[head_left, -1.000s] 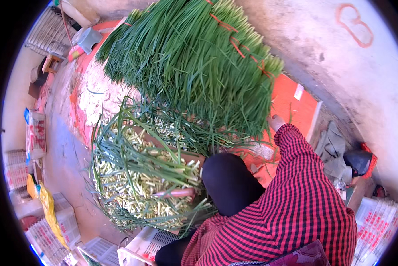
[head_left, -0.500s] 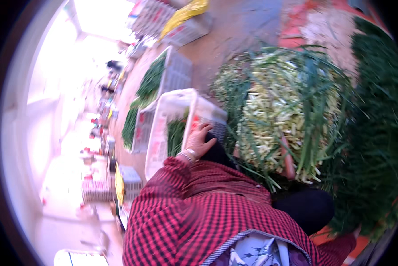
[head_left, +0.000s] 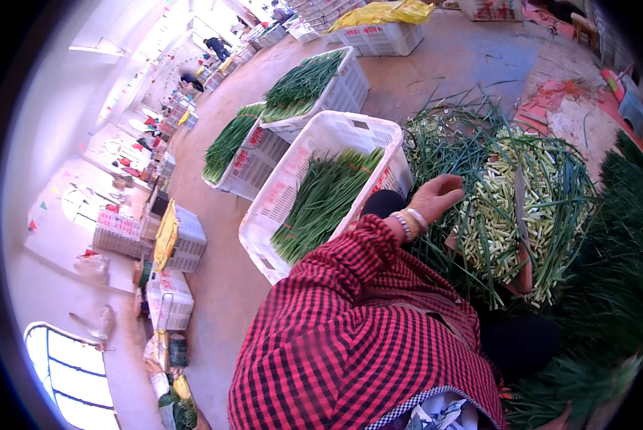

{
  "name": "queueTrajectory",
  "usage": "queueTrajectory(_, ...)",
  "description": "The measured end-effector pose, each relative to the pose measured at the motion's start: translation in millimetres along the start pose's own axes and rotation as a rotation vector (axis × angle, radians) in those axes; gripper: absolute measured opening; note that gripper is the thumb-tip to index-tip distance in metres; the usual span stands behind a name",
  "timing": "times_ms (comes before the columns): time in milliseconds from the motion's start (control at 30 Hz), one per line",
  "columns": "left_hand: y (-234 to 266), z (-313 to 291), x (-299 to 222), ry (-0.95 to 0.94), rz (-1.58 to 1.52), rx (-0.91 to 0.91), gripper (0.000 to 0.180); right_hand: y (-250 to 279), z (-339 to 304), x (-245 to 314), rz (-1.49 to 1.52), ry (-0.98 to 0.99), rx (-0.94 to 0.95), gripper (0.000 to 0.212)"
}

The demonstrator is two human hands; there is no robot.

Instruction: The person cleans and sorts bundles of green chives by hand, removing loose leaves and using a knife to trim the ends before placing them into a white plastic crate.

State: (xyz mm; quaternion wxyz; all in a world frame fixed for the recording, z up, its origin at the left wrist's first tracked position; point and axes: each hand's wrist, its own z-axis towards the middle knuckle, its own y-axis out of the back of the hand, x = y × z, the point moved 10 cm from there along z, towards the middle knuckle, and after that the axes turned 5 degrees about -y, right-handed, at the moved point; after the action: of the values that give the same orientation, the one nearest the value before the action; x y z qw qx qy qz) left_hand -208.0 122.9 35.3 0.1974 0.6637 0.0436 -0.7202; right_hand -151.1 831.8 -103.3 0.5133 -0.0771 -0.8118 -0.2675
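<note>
My left hand (head_left: 436, 197), with bracelets at its wrist, hovers by the left edge of a heap of cut pale stalk ends (head_left: 490, 215). Its fingers are loosely curled, thumb apart, and nothing shows in them. A knife (head_left: 524, 269) with a wooden handle lies on the heap among loose green leaves. Left of the hand stands a white plastic crate (head_left: 258, 236) with tied bundles of long green chives (head_left: 321, 197) in it. Only a sliver of my right hand (head_left: 561, 419) shows at the lower edge, by a mass of long greens (head_left: 608, 265); its fingers are hidden.
Two more crates of chives, one farther off (head_left: 350, 82) and one at the left (head_left: 253, 168), stand beyond the near crate. A yellow cover (head_left: 386, 13) lies on a farther crate. Stacked crates (head_left: 121, 233) line the left wall, and people (head_left: 217, 49) bend in the distance.
My left hand has left the near crate's rim and moved right to the stalk heap. The view has turned, and more of the chives in the crate shows.
</note>
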Motion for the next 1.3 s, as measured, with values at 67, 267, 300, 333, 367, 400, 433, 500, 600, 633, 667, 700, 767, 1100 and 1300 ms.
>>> queueTrajectory(67,-24.9,13.2,-39.0,-0.039,-0.117,0.055,0.046,0.3,-34.8,54.9,0.047,0.096,0.005,0.07)
queueTrajectory(267,-77.3,24.6,-159.5,-0.192,-0.422,0.274,0.073,-62.6,-139.4,226.2,0.056,0.496,0.161,0.067)
queueTrajectory(300,-80.1,21.7,-170.4,-0.218,-0.461,0.302,0.076,-84.9,-156.0,242.3,0.017,0.583,0.221,0.067)
queueTrajectory(333,-81.0,19.2,-184.3,-0.247,-0.501,0.344,0.079,-110.3,-177.2,259.8,-0.022,0.667,0.268,0.067)
queueTrajectory(367,-82.3,12.0,-200.6,-0.283,-0.606,0.41,0.079,-140.4,-199.2,266.7,-0.01,0.764,0.389,0.067)
queueTrajectory(400,-82.2,2.1,-213.3,-0.316,-0.715,0.474,0.079,-168.0,-223.7,275.8,-0.007,0.858,0.514,0.068)
queueTrajectory(433,-75.6,-8.0,-218.4,-0.339,-0.815,0.524,0.079,-207.3,-270.3,294.4,-0.032,0.851,0.745,0.067)
queueTrajectory(500,-42.8,-21.5,-206.2,-0.13,-1.178,0.526,0.07,-251.7,-312.8,301.3,-0.044,0.773,1.054,0.063)
queueTrajectory(600,22.7,-31.5,-218.8,-0.101,-1.152,0.405,0.06,-309.5,-238.9,258.8,-0.096,0.739,1.043,0.057)
queueTrajectory(633,44.7,-29.9,-227.8,-0.107,-1.05,0.332,0.055,-321.4,-198.6,236.9,-0.164,0.841,0.858,0.056)
queueTrajectory(667,71.2,-29.8,-231.6,-0.108,-0.944,0.241,0.05,-325.9,-179.5,227.4,-0.232,0.93,0.688,0.054)
queueTrajectory(700,103.0,-29.8,-225.9,-0.097,-0.777,0.135,0.054,-341.4,-190.3,223.2,-0.663,0.913,0.651,0.054)
queueTrajectory(767,122.7,-34.3,-282.7,-0.376,-0.501,0.21,0.062,-347.6,-173.0,204.5,-0.718,1.05,0.501,0.053)
queueTrajectory(1100,30.9,-29.2,-214.5,-0.54,0.95,0.243,0.084,-383.5,-117.0,191.1,-0.921,0.648,0.426,0.051)
queueTrajectory(1300,-21.8,-15.0,-128.0,-0.383,0.803,0.297,0.085,-354.9,-118.9,197.5,-0.324,0.864,0.536,0.023)
